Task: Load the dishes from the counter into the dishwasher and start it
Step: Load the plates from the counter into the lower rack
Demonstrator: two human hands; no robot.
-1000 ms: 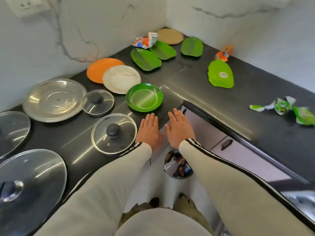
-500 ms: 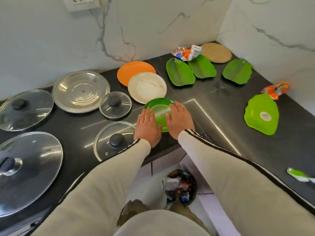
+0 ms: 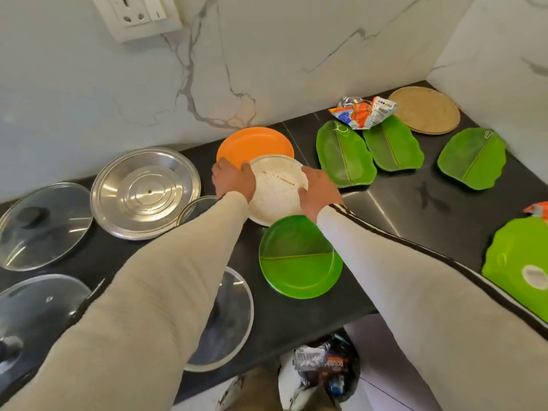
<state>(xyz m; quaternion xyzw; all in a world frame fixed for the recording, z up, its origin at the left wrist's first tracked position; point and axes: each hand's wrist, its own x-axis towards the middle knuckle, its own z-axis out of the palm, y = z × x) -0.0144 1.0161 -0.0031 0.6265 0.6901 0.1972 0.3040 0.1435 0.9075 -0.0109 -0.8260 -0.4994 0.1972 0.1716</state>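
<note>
Item 1, task thing: the white plate [image 3: 277, 188] sits at the back-centre of the black tabletop [image 3: 430, 209]. Its face is smeared with pale residue and one orange streak. Its far rim overlaps the near edge of the orange plate [image 3: 255, 143], and its near rim meets the far rim of the round green plate [image 3: 299, 256]. I cannot tell whether it is raised off the tabletop.

Item 2, hands: my left hand [image 3: 234, 180] grips the plate's left rim, fingers curled over the edge. My right hand [image 3: 318, 191] grips the right rim, thumb lying on the inner face. Both sleeves are beige, and the right one carries dark stripes.

Item 3, left side: a steel lid [image 3: 145, 192] lies flat just beside the left hand. Beyond it lies a glass lid with a black knob [image 3: 44, 225], and a larger glass lid [image 3: 35, 318] lies at the near-left corner. Two more glass lids are partly hidden under my left arm, one small [image 3: 197, 204] and one near the front edge [image 3: 228, 321].

Item 4, right side: three leaf-shaped green plates [image 3: 344, 157] [image 3: 393, 146] [image 3: 473, 157] lie in a row. A crumpled wrapper [image 3: 363, 109] rests across the far ends of the first two. A round woven mat [image 3: 425, 109] lies in the corner. A light green plate with a white sticker [image 3: 519, 262] lies at the right edge.

Item 5: a wall socket [image 3: 139, 13] is mounted on the marble wall above the lids.
</note>
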